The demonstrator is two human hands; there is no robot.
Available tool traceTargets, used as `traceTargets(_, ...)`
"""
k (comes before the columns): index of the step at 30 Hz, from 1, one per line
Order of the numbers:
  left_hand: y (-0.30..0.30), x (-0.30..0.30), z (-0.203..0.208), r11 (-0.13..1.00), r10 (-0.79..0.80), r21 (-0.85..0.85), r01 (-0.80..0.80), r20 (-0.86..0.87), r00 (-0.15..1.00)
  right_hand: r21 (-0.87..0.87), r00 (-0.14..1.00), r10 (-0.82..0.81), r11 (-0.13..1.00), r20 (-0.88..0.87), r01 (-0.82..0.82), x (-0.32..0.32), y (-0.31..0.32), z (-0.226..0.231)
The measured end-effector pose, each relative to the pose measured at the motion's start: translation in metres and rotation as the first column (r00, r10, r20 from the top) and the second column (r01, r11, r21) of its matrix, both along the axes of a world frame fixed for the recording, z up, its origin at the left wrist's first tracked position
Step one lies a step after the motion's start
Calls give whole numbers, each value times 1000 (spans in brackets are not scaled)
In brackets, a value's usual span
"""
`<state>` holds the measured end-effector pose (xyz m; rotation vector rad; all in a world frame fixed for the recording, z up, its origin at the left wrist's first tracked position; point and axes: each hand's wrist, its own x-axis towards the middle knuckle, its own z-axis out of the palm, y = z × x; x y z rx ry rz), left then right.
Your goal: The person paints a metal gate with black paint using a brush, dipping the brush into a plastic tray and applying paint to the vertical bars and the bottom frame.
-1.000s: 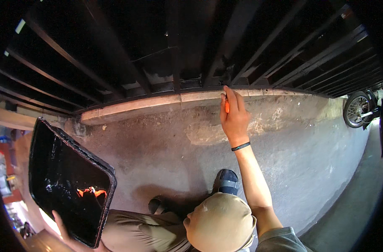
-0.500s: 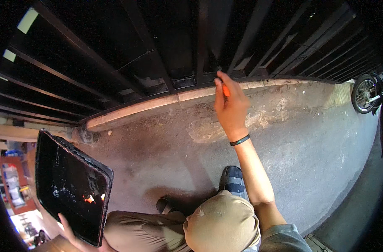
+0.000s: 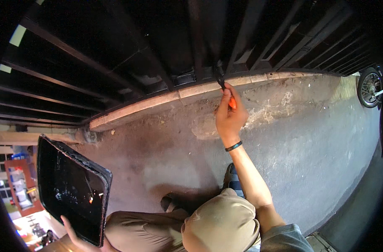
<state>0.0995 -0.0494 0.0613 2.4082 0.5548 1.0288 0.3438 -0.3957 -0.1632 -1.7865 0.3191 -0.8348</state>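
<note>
1. Blk barred gate (image 3: 86, 58): across top.
2. Blk tray (image 3: 69, 176): lower L; L hand (image 3: 76, 240) grips its btm edge, fingers mostly hidden.
3. Orange-hdl tool (image 3: 232, 103): pinched in R hand (image 3: 231, 119), dark tip at gate's foot; contact unclear.

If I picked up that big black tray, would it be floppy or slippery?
The black tray is probably stiff: its walls hold their shape while the left hand grips its lower edge. It may be slippery inside, where it shines as if wet. If that shine is liquid, tilting could make it drip, but I can't be sure.
</note>
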Motion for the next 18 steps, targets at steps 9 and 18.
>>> traceTargets(9,23,7,4,882,174,-465,-81,159,972,313,994,4,949,113,-39,11,16,33)
traceTargets(18,12,17,4,846,227,-525,-90,202,953,329,1000,-1,944,20,-5,11,12,19)
